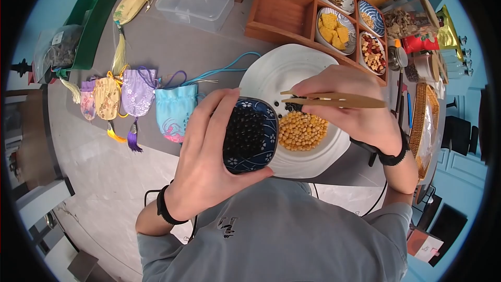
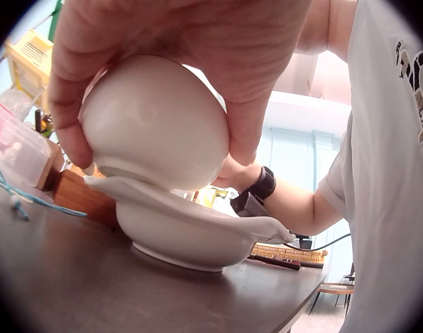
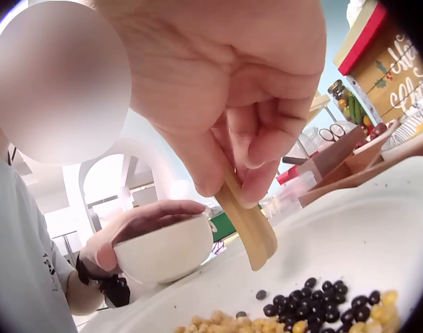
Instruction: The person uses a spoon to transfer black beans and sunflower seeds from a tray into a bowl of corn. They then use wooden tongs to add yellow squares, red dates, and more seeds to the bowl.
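Observation:
My left hand (image 1: 201, 143) grips a small blue-patterned bowl (image 1: 270, 131) of black beans (image 1: 244, 131), fingers along one side and thumb on the near side. The bowl's white underside (image 2: 156, 125) overlaps the edge of the white plate (image 2: 187, 232) in the left wrist view. With my right hand (image 1: 360, 107) I hold wooden tweezers (image 3: 247, 225) between thumb and fingers. Their tips lie close together above the plate, with no bean visible between them. On the plate (image 1: 261, 73), a small group of black beans (image 3: 315, 302) borders a heap of yellow beans (image 1: 302, 131).
A divided wooden box (image 1: 284, 13) behind the plate holds several small dishes. Several drawstring pouches (image 1: 177, 109) lie to the left, near a clear plastic box (image 1: 195, 0) and a green tray (image 1: 91, 26). Jars (image 1: 412, 21) and a wicker basket (image 1: 425, 130) stand at the right.

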A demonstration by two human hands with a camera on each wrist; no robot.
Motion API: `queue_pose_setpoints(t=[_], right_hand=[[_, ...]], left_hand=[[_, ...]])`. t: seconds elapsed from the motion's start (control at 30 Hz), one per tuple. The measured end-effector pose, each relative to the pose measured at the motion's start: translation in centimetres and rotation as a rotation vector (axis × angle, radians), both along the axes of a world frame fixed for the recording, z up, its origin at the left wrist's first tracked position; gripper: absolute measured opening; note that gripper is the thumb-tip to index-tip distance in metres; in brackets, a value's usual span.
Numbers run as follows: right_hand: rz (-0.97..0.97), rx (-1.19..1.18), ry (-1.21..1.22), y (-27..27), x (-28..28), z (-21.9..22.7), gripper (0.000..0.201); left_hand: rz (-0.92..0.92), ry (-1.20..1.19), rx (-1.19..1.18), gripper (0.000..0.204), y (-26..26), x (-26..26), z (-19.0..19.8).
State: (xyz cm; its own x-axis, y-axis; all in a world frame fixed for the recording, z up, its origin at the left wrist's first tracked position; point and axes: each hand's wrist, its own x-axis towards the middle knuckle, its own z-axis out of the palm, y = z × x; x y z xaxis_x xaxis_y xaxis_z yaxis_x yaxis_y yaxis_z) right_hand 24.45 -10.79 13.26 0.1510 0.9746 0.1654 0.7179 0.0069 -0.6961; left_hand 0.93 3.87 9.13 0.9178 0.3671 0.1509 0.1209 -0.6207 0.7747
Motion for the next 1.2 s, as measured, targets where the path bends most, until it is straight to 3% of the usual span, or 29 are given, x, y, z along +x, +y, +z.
queue_pose_setpoints(t=[0.37, 0.57, 0.67, 0.77, 1.2], right_hand=[[0.045, -0.075, 0.068, 0.3, -0.1, -2.2, 0.024], [0.009, 0.039, -0.003, 0.0, 0.3, 0.1, 0.021], [-0.008, 0.026, -0.086, 0.0, 0.5, 1.4, 0.023], [-0.120, -0.116, 0.032, -0.2, 0.2, 1.5, 0.024], [0.094, -0.109, 0.042, -0.5, 0.1, -1.5, 0.024]], left_hand=[[-0.008, 0.006, 0.005, 0.119, 0.0, 0.0, 0.1], [-0.006, 0.013, 0.013, 0.119, 0.1, 0.0, 0.1], [-0.006, 0.000, 0.011, 0.118, 0.0, 0.0, 0.0], [-0.005, 0.007, 0.013, 0.118, 0.0, 0.1, 0.0], [-0.005, 0.005, 0.015, 0.119, 0.0, 0.0, 0.0]])
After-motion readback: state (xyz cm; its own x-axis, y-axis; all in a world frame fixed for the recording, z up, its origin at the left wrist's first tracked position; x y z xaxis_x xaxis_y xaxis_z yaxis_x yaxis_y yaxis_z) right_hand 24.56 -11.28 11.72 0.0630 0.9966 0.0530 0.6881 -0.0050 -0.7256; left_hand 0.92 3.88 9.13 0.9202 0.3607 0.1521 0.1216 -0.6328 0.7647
